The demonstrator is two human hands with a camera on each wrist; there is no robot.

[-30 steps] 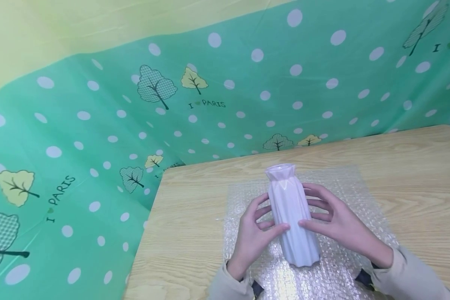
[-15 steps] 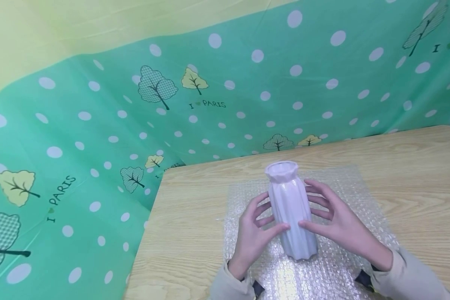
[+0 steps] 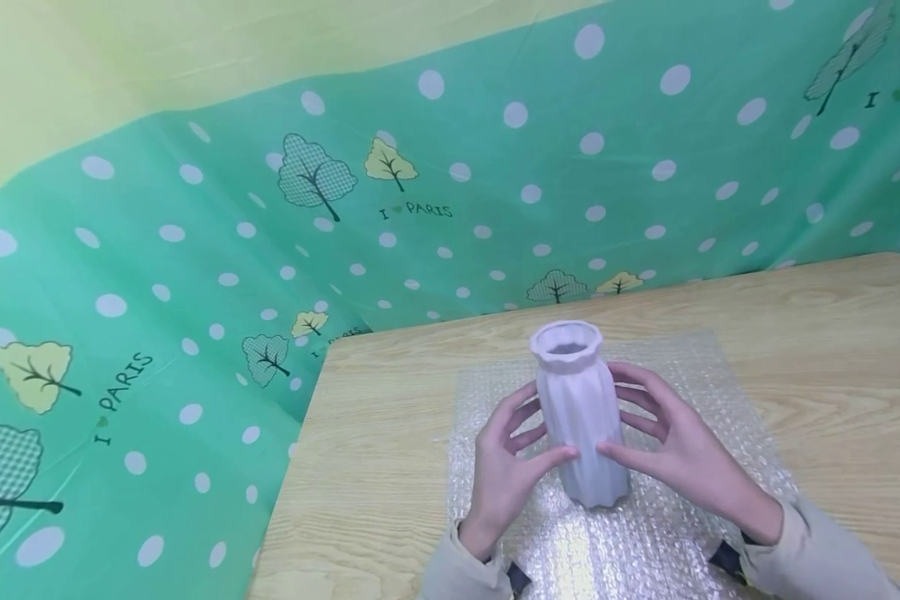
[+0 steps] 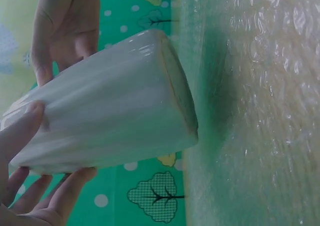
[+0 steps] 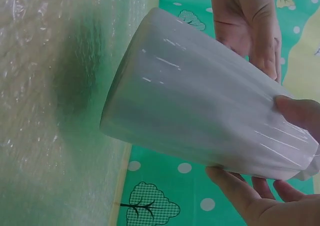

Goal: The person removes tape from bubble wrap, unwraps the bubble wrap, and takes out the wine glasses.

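A white ribbed vase with a scalloped, flared rim is held between both hands above the bubble wrap. The left hand grips its left side, thumb across the front and fingers spread along the side. On the opposite side the right hand grips it in the same way. In both wrist views the vase's base hangs clear of the wrap, slightly tilted, with a shadow below. Looking down from the head view, I see into the dark mouth of the vase. The fingertips behind it are partly hidden.
A sheet of clear bubble wrap lies flat on the light wooden table. Behind and to the left hangs a green cloth with white dots and printed trees. Dark straps show at the sleeve cuffs.
The vase has tipped so that its mouth turns towards the head camera and shows more of its inside. Its base has shifted up in the view. Both hands keep nearly the same place.
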